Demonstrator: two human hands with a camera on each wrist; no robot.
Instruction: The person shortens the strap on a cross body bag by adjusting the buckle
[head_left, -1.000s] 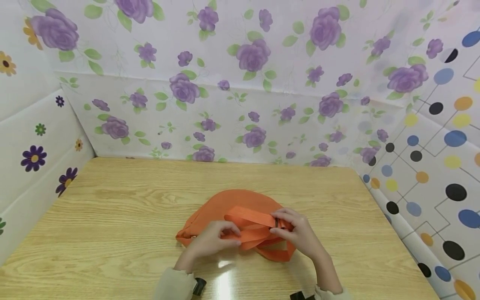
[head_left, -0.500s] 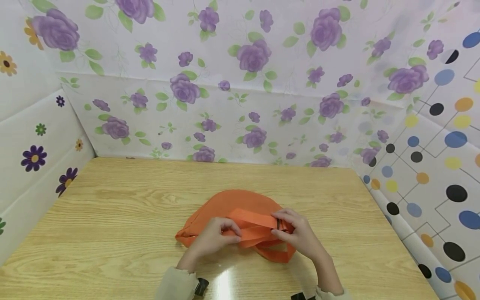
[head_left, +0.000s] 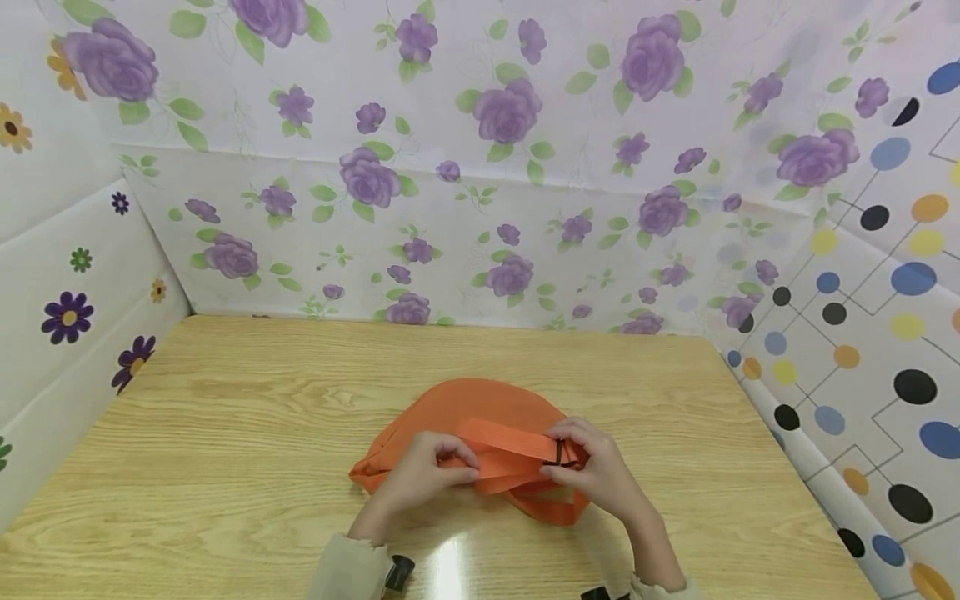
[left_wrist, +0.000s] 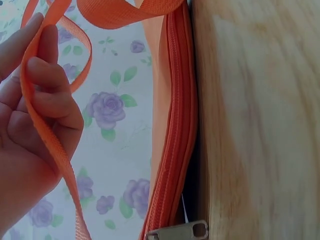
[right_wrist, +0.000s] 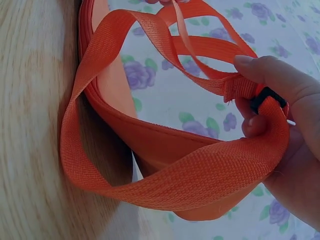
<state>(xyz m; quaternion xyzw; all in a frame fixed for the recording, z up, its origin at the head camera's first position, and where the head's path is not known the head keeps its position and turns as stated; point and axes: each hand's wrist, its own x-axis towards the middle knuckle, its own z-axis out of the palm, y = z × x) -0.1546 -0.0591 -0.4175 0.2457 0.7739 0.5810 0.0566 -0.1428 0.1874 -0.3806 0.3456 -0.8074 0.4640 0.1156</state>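
An orange zippered bag (head_left: 465,404) lies on the wooden table, its rounded side away from me. The left hand (head_left: 423,477) pinches the orange strap (left_wrist: 47,132), which runs across its palm and between the fingers in the left wrist view. The right hand (head_left: 600,467) grips the strap at a black buckle (right_wrist: 268,101), thumb on one side and fingertips on the other. Loops of strap hang between the hands and below the right one. A red-orange zipper (left_wrist: 172,100) with a metal pull (left_wrist: 177,231) runs along the bag's near edge.
The wood-grain table (head_left: 225,433) spreads around the bag. Behind it stands a wall covering (head_left: 450,233) with purple flowers. Patterned sheets also close off the left and right sides.
The buckle shows a little more between the right fingers, and the strap between the hands looks slightly straighter. Both hands stay almost in place; the bag stays where it was.
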